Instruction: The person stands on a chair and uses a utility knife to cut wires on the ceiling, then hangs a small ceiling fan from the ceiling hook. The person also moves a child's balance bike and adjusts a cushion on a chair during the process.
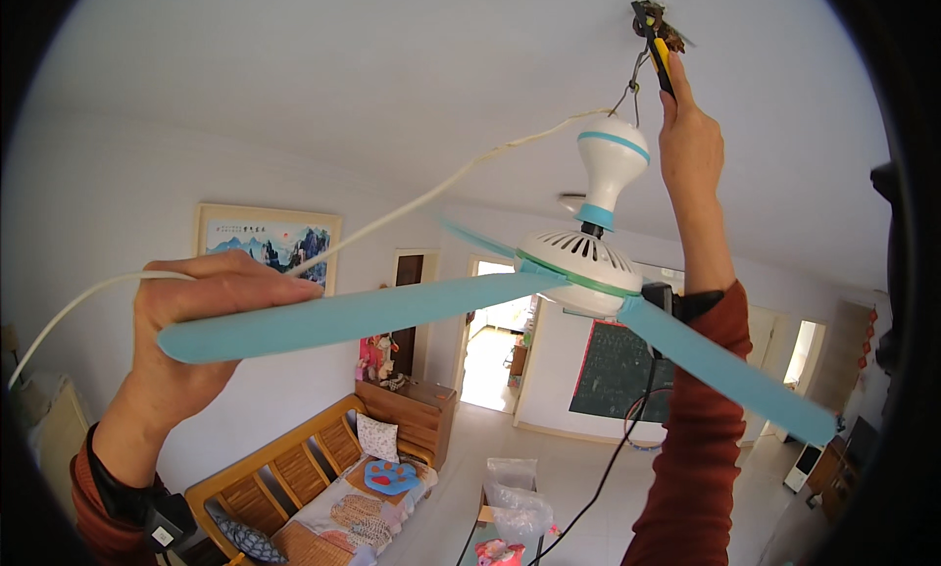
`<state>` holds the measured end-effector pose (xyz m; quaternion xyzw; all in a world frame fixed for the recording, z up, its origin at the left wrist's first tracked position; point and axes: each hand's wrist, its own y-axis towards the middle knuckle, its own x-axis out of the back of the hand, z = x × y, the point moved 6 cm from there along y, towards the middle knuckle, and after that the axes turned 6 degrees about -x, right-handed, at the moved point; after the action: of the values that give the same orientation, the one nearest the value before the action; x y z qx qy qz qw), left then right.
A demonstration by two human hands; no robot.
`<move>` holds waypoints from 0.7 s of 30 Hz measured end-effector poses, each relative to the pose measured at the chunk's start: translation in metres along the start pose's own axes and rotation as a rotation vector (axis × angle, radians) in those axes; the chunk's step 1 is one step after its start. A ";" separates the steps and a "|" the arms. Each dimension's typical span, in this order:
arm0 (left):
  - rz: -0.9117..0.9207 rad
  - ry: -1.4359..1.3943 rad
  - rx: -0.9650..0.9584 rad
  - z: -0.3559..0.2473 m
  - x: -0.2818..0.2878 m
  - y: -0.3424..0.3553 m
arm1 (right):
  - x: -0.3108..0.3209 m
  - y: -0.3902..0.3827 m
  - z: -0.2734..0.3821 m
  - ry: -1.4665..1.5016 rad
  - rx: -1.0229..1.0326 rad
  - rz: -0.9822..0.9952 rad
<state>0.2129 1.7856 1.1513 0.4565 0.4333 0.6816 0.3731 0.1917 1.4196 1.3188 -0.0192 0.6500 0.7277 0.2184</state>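
The fan (567, 259), just toward three o'clock, already hangs from wire hooks (634, 86), the left hand (172, 303) grasping a blade (363, 323) at nine, the right hand's fingers (679, 84) clenched on pliers (661, 58) at one, the ceiling fixing (674, 40) seemingly unfinished.

You get marks, nothing cleanly legible. At your 9 o'clock: framed landscape picture (279, 235), dark characters (252, 229) near its top, too small to read. Your 4 o'clock: chalkboard (613, 375), faint pale chalk writing, blurred. Between your 7 and 8: black box (174, 515), small white label (161, 537), print unreadable.
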 end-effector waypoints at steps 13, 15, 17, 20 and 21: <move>-0.030 0.001 0.010 0.001 0.007 -0.008 | 0.004 0.000 -0.001 -0.026 -0.037 0.074; -0.031 0.010 0.002 0.000 0.005 -0.008 | -0.001 -0.002 -0.006 0.018 -0.035 0.063; -0.029 0.003 -0.008 0.000 0.003 -0.006 | -0.004 0.000 -0.005 0.112 0.021 0.034; 0.007 -0.036 0.050 0.004 -0.002 -0.002 | -0.002 0.000 -0.005 0.041 0.060 -0.015; 0.010 -0.022 0.040 0.003 -0.001 -0.002 | -0.005 0.001 -0.007 0.031 0.015 0.046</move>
<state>0.2163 1.7857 1.1496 0.4735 0.4403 0.6698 0.3651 0.1936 1.4114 1.3200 -0.0138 0.6589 0.7273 0.1914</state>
